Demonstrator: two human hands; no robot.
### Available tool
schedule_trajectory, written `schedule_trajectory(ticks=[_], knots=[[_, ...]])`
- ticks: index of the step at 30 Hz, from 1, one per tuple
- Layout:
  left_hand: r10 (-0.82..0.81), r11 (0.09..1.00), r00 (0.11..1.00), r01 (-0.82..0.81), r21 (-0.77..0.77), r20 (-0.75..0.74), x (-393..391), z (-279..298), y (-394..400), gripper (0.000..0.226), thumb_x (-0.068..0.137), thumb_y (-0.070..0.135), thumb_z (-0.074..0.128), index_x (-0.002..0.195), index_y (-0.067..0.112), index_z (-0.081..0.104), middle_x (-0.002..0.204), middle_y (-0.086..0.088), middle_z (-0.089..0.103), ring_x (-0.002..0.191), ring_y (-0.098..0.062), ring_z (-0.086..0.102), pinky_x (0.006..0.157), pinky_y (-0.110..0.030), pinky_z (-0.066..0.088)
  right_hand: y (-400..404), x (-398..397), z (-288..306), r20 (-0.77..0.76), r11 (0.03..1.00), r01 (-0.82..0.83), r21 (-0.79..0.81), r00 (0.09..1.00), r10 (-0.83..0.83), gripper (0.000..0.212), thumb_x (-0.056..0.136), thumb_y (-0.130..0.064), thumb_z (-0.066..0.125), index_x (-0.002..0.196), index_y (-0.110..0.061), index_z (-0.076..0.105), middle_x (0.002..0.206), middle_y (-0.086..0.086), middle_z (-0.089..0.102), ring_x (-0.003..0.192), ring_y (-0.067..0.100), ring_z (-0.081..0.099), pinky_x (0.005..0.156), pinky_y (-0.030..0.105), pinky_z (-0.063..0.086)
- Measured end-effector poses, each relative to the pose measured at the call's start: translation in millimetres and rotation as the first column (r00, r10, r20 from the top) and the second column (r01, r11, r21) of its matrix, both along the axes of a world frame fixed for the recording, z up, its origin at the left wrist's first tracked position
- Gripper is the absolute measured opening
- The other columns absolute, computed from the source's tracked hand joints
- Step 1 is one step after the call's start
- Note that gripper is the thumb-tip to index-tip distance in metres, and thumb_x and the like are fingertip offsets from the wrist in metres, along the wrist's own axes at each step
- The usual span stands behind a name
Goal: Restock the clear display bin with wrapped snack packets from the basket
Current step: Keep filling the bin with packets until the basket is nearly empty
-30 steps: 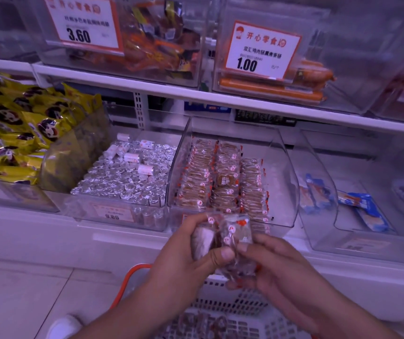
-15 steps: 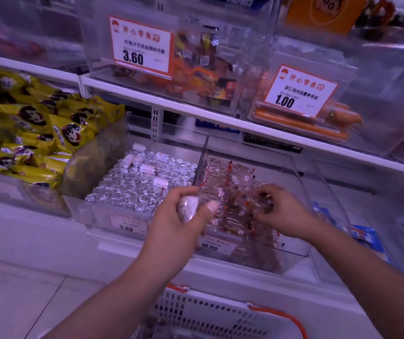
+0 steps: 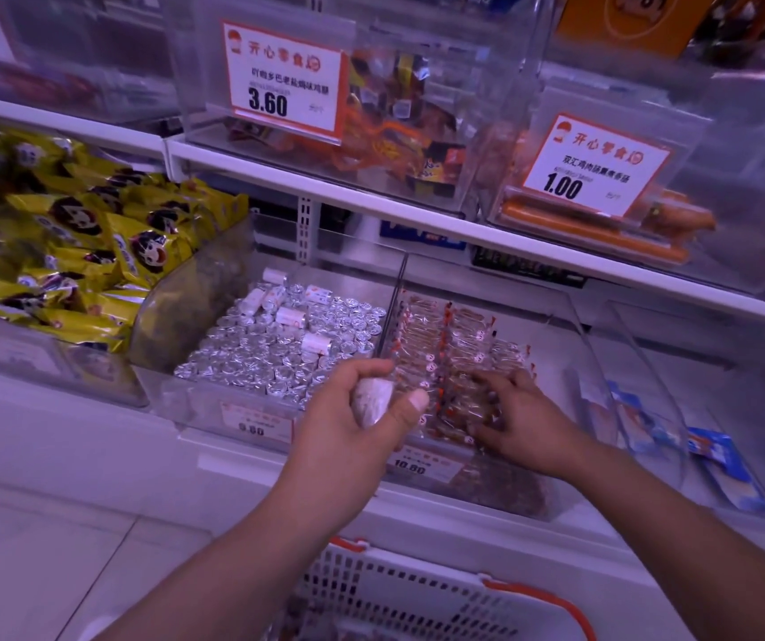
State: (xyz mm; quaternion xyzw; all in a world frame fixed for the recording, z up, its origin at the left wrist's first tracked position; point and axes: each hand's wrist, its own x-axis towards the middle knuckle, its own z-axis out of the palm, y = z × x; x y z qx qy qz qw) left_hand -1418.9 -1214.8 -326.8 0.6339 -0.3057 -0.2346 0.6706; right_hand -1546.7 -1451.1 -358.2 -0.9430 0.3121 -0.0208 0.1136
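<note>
While a second ago both hands held the wrapped snack packets (image 3: 445, 363) together above the basket (image 3: 417, 594), the right hand (image 3: 517, 418) has since gone into the clear display bin (image 3: 575, 344), its fingers spread flat on the front rows, apparently setting packets down. I judge that one batch is as good as placed. The left hand (image 3: 353, 427) waits at the bin's front edge, fingers clenched round a remaining packet (image 3: 373, 400). Foil-wrapped sweets (image 3: 279, 349) fill the neighbouring bin; the basket stands below on the floor.
</note>
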Motion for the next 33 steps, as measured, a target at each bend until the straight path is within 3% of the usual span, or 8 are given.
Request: schedule_trajectory(ticks=[6,11,13,17,20,25,29,33], knots=[[-0.021,1.0,1.0,0.021,-0.006,-0.015,0.3,-3.7,-0.5,0.029,0.079,0.047,0.079,0.102,0.043,0.061,0.083,-0.009,0.07,0.058,-0.012,0.058,0.051,-0.02,0.043,-3.1,3.9,10.0,0.086,0.999,0.053,-0.004,0.995,-0.053,0.081,0.074,-0.04,0.08,0.144,-0.018,0.044,0.126,0.009,0.046,0.118,0.025,0.053,0.102,0.025,0.041],[-0.031,0.999,0.999,0.031,0.009,-0.018,1.1,-7.1,-1.0,0.028,0.077,0.049,0.078,0.1,0.048,0.061,0.085,-0.009,0.069,0.058,-0.012,0.059,0.051,-0.021,0.044,-0.8,7.7,5.3,0.195,0.995,-0.035,0.09,0.981,0.017,0.084,0.077,-0.027,0.08,0.148,-0.02,0.036,0.133,0.004,0.036,0.119,0.02,0.049,0.092,0.001,0.029],[-0.025,1.0,0.999,0.025,0.003,-0.02,0.0,-7.3,-2.1,0.027,0.079,0.045,0.079,0.099,0.046,0.061,0.082,-0.007,0.069,0.056,-0.01,0.058,0.05,-0.018,0.043,3.5,12.4,-0.3,0.146,0.994,-0.049,0.099,0.989,0.034,0.089,0.078,-0.03,0.078,0.152,-0.02,0.028,0.142,0.007,0.032,0.13,0.023,0.039,0.109,0.02,0.032],[-0.013,1.0,1.0,0.013,-0.007,-0.022,-0.9,-7.0,-4.6,0.028,0.078,0.043,0.08,0.1,0.04,0.063,0.079,-0.007,0.069,0.054,-0.008,0.056,0.052,-0.019,0.042,4.0,16.4,-5.3,0.019,0.976,-0.086,-0.199,0.996,0.092,0.095,0.081,-0.047,0.065,0.157,-0.023,0.014,0.158,0.006,0.004,0.146,0.031,0.002,0.12,0.04,0.011],[-0.019,1.0,0.999,0.019,-0.015,-0.047,-0.5,-6.6,-4.6,0.027,0.08,0.037,0.078,0.102,0.036,0.063,0.076,-0.008,0.069,0.05,-0.008,0.056,0.048,-0.018,0.043,-0.3,13.9,-8.2,-0.037,0.999,-0.009,-0.038,0.999,0.008,0.097,0.089,-0.051,0.06,0.157,-0.025,-0.003,0.16,0.001,-0.027,0.149,0.03,-0.02,0.123,0.047,0.003],[-0.022,1.0,0.999,0.022,-0.014,-0.048,-2.9,-7.3,-7.4,0.027,0.081,0.032,0.078,0.104,0.032,0.063,0.076,-0.013,0.069,0.055,-0.014,0.057,0.049,-0.025,0.045,1.8,26.9,-3.3,0.015,0.974,0.014,0.227,1.0,-0.018,0.11,0.084,-0.03,0.071,0.156,-0.023,-0.011,0.157,0.0,-0.037,0.151,0.019,-0.007,0.116,0.022,0.014],[-0.036,0.999,0.994,0.033,-0.026,-0.103,-5.1,-5.3,-9.2,0.028,0.082,0.027,0.077,0.105,0.028,0.062,0.085,-0.023,0.069,0.057,-0.022,0.06,0.044,-0.03,0.046,2.2,38.8,2.6,-0.023,0.966,0.044,0.253,0.999,-0.039,0.109,0.083,-0.033,0.069,0.155,-0.023,-0.013,0.158,0.003,-0.035,0.151,0.026,-0.013,0.122,0.036,0.015],[-0.045,0.999,0.991,0.042,-0.025,-0.124,-3.5,-4.3,-7.4,0.027,0.083,0.026,0.077,0.107,0.028,0.063,0.083,-0.02,0.07,0.056,-0.017,0.061,0.044,-0.028,0.046,-2.3,30.9,4.8,-0.2,0.999,-0.019,0.031,0.98,0.025,0.102,0.086,-0.048,0.061,0.156,-0.028,-0.011,0.162,0.002,-0.026,0.148,0.033,-0.023,0.121,0.054,-0.001]])
